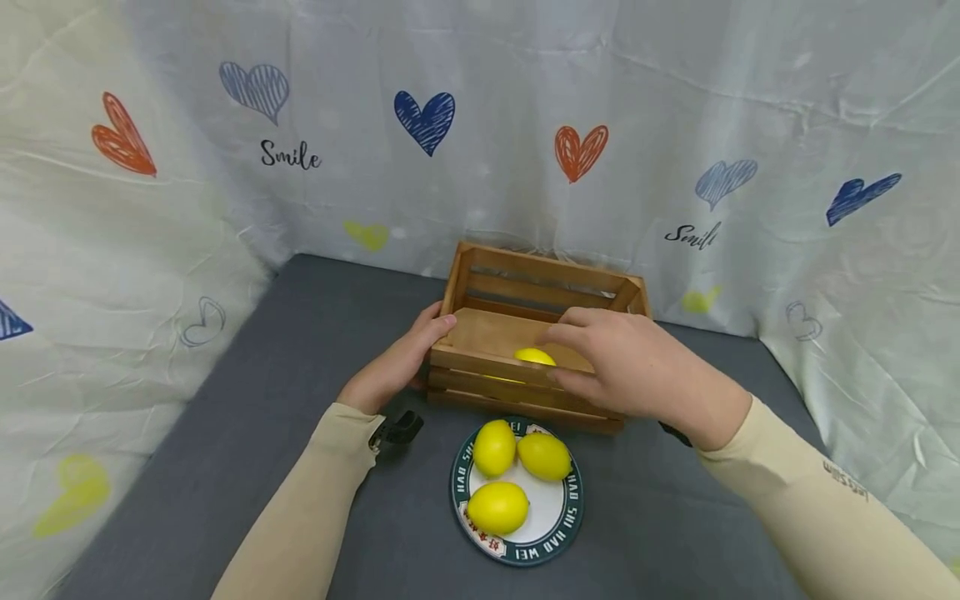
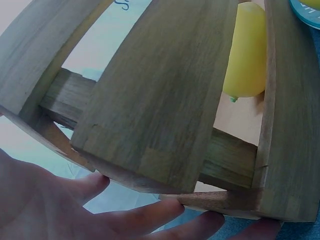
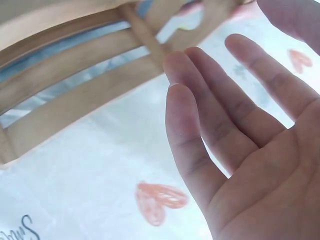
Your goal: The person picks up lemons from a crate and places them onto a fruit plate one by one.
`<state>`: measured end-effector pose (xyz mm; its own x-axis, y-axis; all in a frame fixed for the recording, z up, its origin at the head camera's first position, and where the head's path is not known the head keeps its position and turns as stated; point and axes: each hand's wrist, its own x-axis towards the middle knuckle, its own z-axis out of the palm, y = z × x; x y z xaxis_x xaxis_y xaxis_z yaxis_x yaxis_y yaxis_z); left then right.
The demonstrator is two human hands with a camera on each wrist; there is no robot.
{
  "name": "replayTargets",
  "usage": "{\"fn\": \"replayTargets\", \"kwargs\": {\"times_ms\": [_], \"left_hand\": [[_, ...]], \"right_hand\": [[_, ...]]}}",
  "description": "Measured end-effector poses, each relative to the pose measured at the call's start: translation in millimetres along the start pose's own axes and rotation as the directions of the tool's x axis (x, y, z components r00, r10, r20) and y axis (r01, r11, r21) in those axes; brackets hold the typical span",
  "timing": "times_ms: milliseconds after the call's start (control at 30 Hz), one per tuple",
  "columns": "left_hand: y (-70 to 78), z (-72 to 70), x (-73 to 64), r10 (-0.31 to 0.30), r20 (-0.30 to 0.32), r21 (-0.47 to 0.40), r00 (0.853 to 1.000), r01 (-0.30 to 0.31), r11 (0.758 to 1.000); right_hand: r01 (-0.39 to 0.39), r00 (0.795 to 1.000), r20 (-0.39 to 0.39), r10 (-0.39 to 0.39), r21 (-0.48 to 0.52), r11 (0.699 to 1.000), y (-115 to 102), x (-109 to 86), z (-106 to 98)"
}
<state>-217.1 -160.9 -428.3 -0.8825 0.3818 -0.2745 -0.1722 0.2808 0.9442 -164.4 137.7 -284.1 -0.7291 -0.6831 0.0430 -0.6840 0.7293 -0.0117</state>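
A wooden slatted crate (image 1: 517,385) stands on the table, its top uncovered. Through its front opening shows a yellow lemon (image 1: 535,357), also visible between the slats in the left wrist view as a lemon (image 2: 246,52). My left hand (image 1: 397,362) touches the crate's left end, thumb at the top rim; in the left wrist view its fingertips (image 2: 172,206) meet the wood with fingers extended. Above the crate's front right part hovers my right hand (image 1: 618,358), its fingers loosely spread and the palm bare in the right wrist view.
In front of the crate, a green-rimmed plate (image 1: 574,500) bears three lemons (image 1: 498,508). A dark grey cloth (image 1: 247,450) covers the table. Behind the crate hangs a white curtain (image 1: 495,192) printed with hearts.
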Motion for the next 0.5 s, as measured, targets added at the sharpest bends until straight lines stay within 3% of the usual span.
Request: {"fn": "replayTargets", "kwargs": {"times_ms": [233,500], "left_hand": [[-1.5,4.2,1.3,0.016,0.013,-0.004,1.000,-0.016,1.000],[-2.3,0.9,-1.8,-0.001,-0.008,-0.011,1.000,0.001,1.000]], "right_hand": [[-0.087,0.985,0.153,0.076,0.069,0.994,35,25.4,3],[-0.101,0.946,0.319,0.051,0.142,0.985,63,61.4,29]]}}
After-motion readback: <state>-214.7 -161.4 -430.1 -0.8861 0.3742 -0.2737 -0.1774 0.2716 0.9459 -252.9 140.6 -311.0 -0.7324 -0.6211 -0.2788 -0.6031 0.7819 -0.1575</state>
